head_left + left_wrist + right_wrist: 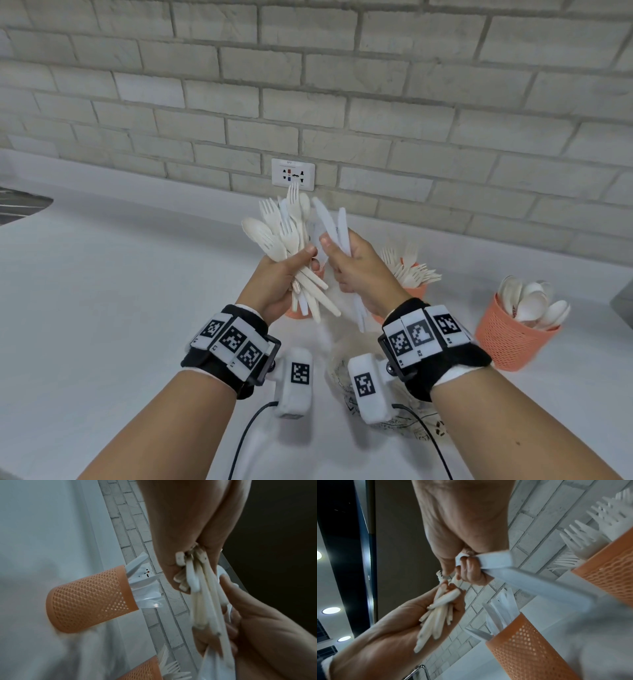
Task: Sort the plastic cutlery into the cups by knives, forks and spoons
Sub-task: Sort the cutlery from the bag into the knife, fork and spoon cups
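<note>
1. Head view: A white counter (120,291) runs along a pale brick wall (342,85) with a socket (293,174) at its foot. The left hand (277,281) is curled round a mixed bundle (287,233) of forks, spoons and knives, held above the counter. The right hand (356,270) is closed round a few white knives (334,222), just beside the bundle. Three orange mesh cups stand behind the hands: the spoon cup (510,335) at right, well apart from the hands; the fork cup (412,287) behind the right hand; the knife cup (301,310) mostly hidden by the left hand. Bare counter lies to the left; a dark edge cuts in at far left. A clear wrapper under the wrists is hard to make out.

2. Left wrist view: The knife cup (91,600) stands on the counter with white knives in it. The fork cup (144,672) is cut off at the bottom. Handle ends of the bundle (202,595) stick out below the curled fingers (178,566), blurred.

3. Right wrist view: The fingers (471,568) wrap the knives (522,577), whose handles blur. The knife cup (525,649) and fork cup (607,572) stand near the wall.
</note>
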`<move>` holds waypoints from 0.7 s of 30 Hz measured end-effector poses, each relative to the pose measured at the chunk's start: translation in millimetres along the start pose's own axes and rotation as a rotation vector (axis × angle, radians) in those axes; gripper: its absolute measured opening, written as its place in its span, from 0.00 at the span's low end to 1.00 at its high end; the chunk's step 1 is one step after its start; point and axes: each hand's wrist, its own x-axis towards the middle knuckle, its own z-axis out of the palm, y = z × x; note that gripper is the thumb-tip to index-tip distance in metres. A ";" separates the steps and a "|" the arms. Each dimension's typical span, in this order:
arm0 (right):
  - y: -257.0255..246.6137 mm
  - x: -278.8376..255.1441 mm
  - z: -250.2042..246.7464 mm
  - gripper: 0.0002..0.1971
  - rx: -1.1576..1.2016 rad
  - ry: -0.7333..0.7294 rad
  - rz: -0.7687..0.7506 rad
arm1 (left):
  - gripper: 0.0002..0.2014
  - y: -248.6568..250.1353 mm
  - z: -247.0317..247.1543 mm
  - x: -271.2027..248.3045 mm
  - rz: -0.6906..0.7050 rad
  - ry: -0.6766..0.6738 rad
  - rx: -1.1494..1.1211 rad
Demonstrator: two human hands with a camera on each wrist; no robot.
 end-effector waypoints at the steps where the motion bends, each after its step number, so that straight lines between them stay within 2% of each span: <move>1: 0.8 -1.9 0.0 0.05 0.001 -0.018 -0.001 | 0.04 1.3 0.0 0.9 0.009 -0.009 -0.019; 3: 3.8 -4.0 0.6 0.04 -0.006 -0.038 0.013 | 0.02 3.4 -0.8 3.5 0.010 0.011 -0.052; 6: 12.6 -3.9 1.5 0.05 -0.018 -0.009 -0.004 | 0.02 5.5 -4.3 8.9 -0.008 0.118 -0.136; 9: 23.4 -2.6 3.4 0.08 -0.142 0.066 -0.117 | 0.03 7.2 -9.3 14.4 0.065 0.226 -0.231; 11: 27.7 -2.0 6.0 0.09 -0.212 0.101 -0.127 | 0.05 8.2 -12.6 17.5 0.128 0.291 -0.259; 17: 30.9 4.4 16.4 0.19 -0.418 0.070 0.006 | 0.04 9.1 -13.6 19.8 0.181 0.335 -0.287; 21: 31.1 7.2 25.2 0.17 -0.277 0.065 0.169 | 0.03 7.7 -15.4 21.3 0.189 0.344 -0.340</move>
